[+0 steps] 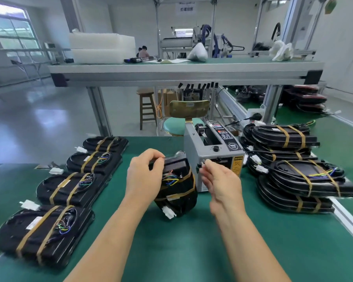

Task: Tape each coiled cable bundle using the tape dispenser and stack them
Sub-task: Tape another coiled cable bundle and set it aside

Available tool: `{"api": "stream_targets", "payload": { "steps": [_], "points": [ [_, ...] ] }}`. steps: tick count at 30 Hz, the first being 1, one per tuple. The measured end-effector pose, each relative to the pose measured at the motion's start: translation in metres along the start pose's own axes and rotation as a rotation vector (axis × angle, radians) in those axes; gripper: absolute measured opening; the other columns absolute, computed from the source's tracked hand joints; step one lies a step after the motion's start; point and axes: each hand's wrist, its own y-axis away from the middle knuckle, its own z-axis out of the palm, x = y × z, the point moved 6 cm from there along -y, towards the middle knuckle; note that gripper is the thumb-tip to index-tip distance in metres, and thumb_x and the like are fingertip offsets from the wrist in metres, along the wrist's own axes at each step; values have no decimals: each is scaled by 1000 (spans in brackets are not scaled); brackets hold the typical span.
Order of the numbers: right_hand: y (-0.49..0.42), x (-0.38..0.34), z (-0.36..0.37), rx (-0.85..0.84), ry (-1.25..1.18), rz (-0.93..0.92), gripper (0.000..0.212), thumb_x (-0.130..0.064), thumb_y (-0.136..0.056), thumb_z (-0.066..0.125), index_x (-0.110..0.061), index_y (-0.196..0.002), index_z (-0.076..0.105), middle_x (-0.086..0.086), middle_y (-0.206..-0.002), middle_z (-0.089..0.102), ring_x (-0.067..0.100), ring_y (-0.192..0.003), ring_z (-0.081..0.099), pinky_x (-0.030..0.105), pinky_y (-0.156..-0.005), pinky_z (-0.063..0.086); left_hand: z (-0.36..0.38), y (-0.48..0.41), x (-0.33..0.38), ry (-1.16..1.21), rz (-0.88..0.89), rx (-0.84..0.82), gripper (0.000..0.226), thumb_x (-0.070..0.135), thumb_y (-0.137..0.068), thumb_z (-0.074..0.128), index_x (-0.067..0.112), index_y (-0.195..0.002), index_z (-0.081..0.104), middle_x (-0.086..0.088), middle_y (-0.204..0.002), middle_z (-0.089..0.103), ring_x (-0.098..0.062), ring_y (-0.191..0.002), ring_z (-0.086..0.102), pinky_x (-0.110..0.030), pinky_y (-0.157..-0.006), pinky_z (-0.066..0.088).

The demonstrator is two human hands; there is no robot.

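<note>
My left hand (pixel 144 174) grips the top of a black coiled cable bundle (pixel 176 190) that stands tilted on edge on the green mat. Tan tape bands, coloured wires and a white connector show on the bundle. My right hand (pixel 218 182) pinches a strip of tape at the front outlet of the grey tape dispenser (pixel 212 151), which stands just behind and to the right of the bundle.
Several taped bundles (pixel 77 184) lie in a row at the left of the green mat (pixel 192 251). A stack of taped bundles (pixel 293 169) sits at the right by the table's aluminium edge. A raised shelf (pixel 181 72) spans overhead, with a stool and chair behind.
</note>
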Motion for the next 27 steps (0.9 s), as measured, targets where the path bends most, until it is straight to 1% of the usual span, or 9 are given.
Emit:
{"api": "stream_targets", "payload": {
  "steps": [2,4,8,10,13,17,20,23,27],
  "points": [
    [18,2,19,-95,-44,30,21,-7,-87,71,-12,-68,69,-7,-59,67,1,-53,61,12,-48,47,-7,0,-15,133,-85,-10,23,20,-94,52,35,-79,62,5,-86,66,-20,-92,61,-37,-77,48],
    [34,7,38,-181,-109,64,23,-4,-89,68,-7,-66,68,0,-63,68,9,-54,63,15,-50,49,-10,4,-26,208,-89,-59,15,37,-91,49,43,-89,63,3,-94,67,-24,-104,60,-40,-86,50],
    [47,16,57,-144,-107,32,13,-8,-88,70,-5,-76,74,24,-119,65,34,-99,64,54,-99,51,-6,19,-44,192,-56,-266,48,69,-75,53,51,-120,55,1,-118,64,-25,-120,54,-47,-104,43],
    [49,17,61,-84,-75,-10,23,-10,-87,72,-20,-67,78,15,-123,66,30,-110,65,51,-102,50,-7,26,-49,178,-56,-278,44,64,-70,61,43,-108,59,7,-107,68,-13,-107,60,-34,-93,48],
    [58,13,64,-46,32,-135,34,-14,-87,73,-37,-63,76,-7,-116,66,14,-106,64,35,-94,51,-3,44,-56,145,-61,-250,32,50,-71,68,32,-94,56,13,-93,69,-5,-87,63,-20,-74,47],
    [60,21,51,42,193,-249,19,-19,-83,75,-30,-67,74,-12,-98,61,19,-95,63,36,-87,53,12,60,-68,357,-100,-330,35,23,-78,72,35,-106,55,9,-102,66,-14,-98,62,-28,-84,52],
    [62,37,45,-11,133,-132,17,-10,-85,72,-15,-69,75,-1,-75,71,15,-71,64,30,-70,54,19,53,-66,422,-80,-379,38,17,-79,71,33,-110,55,8,-105,66,-12,-100,62,-23,-83,51],
    [69,49,44,-60,87,-12,25,-9,-90,66,-13,-67,76,-11,-50,53,3,-45,45,14,-45,38,24,48,-64,503,-81,-428,37,11,-81,69,31,-110,57,2,-106,65,-11,-100,60,-22,-82,50],
    [70,57,40,-49,-24,114,21,-8,-90,66,-11,-70,71,-4,-53,36,6,-39,26,18,-37,21,30,41,-63,586,-117,-476,46,8,-80,65,33,-118,55,4,-107,66,-10,-100,60,-24,-85,50]
  ]
}}
